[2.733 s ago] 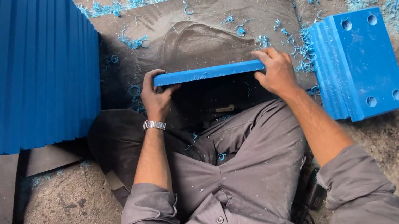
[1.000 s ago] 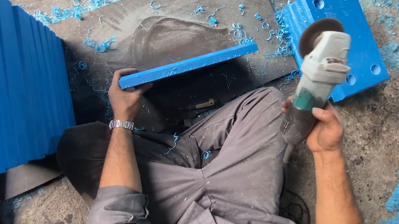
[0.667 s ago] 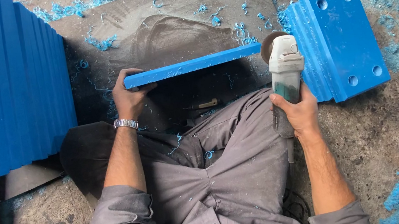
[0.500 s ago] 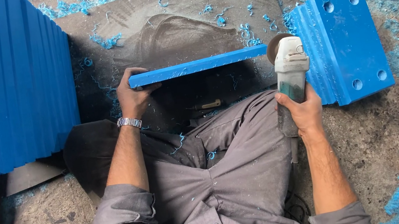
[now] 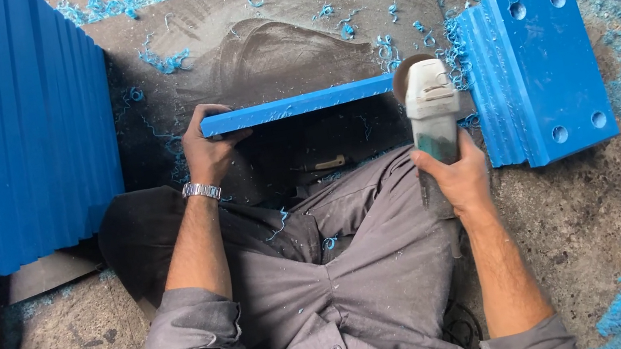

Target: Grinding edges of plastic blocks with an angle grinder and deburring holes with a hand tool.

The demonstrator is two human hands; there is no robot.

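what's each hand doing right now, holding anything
Left hand: closed on the left end of the blue plate, held on edge.
Right hand: closed around the angle grinder, its disc at the plate's right end.

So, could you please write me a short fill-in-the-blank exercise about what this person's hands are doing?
1. The left hand grips one end of a ____ coloured slab held on edge.
2. The right hand holds a handheld ____ against the slab's other end.
3. On the left wrist sits a metal ____.
4. The stack of blue plates beside the right hand has round ____ near its corners.

Missing words: blue; grinder; watch; holes
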